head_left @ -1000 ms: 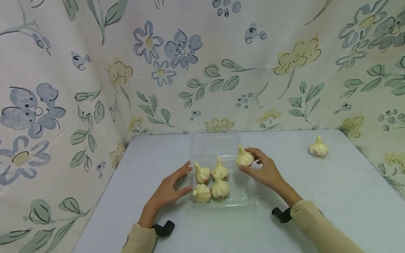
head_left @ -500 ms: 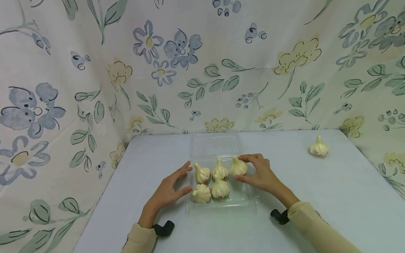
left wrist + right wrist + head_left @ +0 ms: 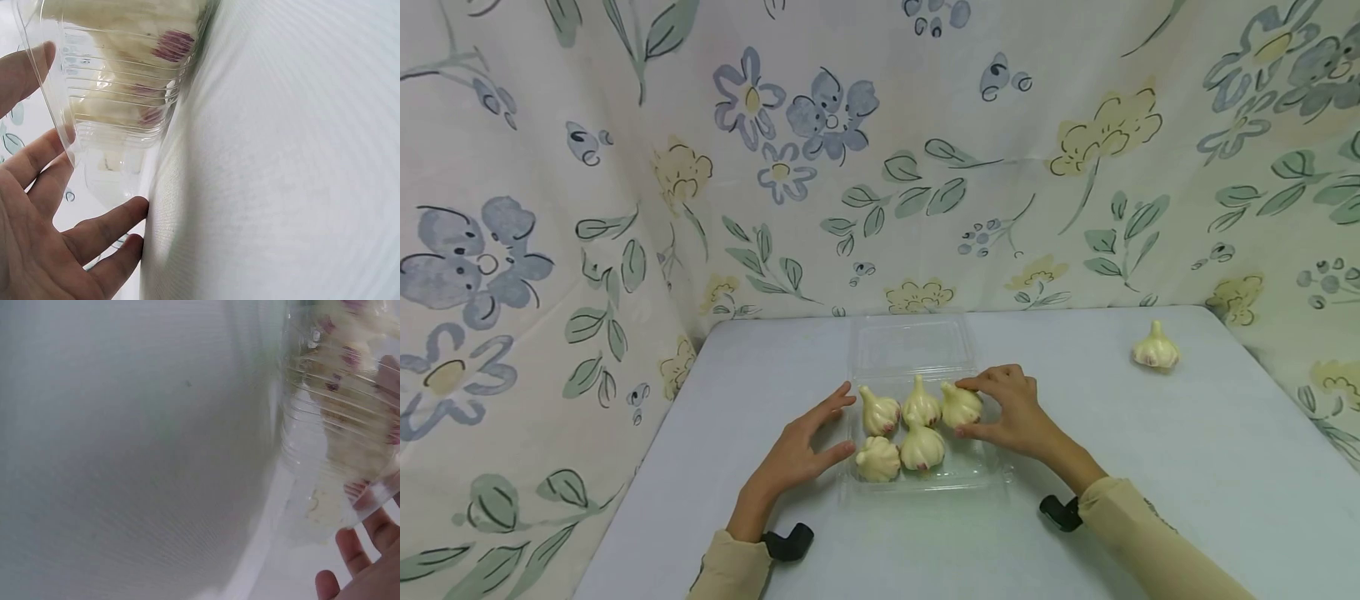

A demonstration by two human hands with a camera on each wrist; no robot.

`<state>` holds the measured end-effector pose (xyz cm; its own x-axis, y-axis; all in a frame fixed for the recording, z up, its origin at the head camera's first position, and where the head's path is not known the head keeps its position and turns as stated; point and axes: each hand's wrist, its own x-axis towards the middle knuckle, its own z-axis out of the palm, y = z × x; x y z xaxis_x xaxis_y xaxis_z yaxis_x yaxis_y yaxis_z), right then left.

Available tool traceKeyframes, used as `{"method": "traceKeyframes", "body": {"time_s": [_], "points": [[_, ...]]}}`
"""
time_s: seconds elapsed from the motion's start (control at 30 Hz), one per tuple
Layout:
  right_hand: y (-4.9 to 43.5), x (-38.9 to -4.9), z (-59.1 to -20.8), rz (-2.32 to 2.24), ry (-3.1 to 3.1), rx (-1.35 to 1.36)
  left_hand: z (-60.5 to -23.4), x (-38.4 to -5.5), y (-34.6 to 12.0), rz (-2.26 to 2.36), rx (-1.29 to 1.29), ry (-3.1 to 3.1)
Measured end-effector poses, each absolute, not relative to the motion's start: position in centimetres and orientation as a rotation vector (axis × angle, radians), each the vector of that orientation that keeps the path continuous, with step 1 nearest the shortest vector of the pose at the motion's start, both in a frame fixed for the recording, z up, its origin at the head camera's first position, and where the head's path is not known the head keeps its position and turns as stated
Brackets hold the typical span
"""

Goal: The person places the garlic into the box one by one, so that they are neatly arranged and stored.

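Note:
A clear plastic clamshell box (image 3: 973, 482) stands in the middle of the table with several garlic bulbs inside. In its back right part, my right hand (image 3: 1017, 421) grips a garlic bulb (image 3: 961, 406) between thumb and fingers; this bulb leans left beside the middle back bulb (image 3: 921, 406). My left hand (image 3: 805, 452) lies along the box's left side, thumb and fingers spread apart. In the left wrist view, fingertips of the left hand (image 3: 44, 225) touch the clear rim (image 3: 59, 119), and the lower fingers reach the tabletop. The right wrist view shows the right hand (image 3: 375, 569) only partly.
The box's clear lid (image 3: 913, 346) lies folded back behind it. One more garlic bulb (image 3: 1156, 348) sits on the white table (image 3: 1150, 467) at the far right. A floral curtain (image 3: 880, 167) hangs behind and at both sides.
My right hand has lowered the garlic bulb into the box's back right part and shifted it slightly left against the others. The left hand has stayed in place.

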<state>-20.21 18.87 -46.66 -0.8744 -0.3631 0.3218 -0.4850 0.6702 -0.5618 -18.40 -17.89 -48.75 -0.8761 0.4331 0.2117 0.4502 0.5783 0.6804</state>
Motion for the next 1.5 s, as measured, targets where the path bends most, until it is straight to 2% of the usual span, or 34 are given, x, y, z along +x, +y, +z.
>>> {"method": "traceKeyframes", "body": {"time_s": [0.37,1.5], "points": [[18.3,-20.0,-46.3,0.768,-2.799,0.677,-48.7,-18.4,-18.0,-1.226,-0.775,-2.771],[17.2,-19.3,-45.8,0.66,-2.835,0.577,-48.5,-18.2,-17.8,-1.262,-0.754,-2.774]]}}
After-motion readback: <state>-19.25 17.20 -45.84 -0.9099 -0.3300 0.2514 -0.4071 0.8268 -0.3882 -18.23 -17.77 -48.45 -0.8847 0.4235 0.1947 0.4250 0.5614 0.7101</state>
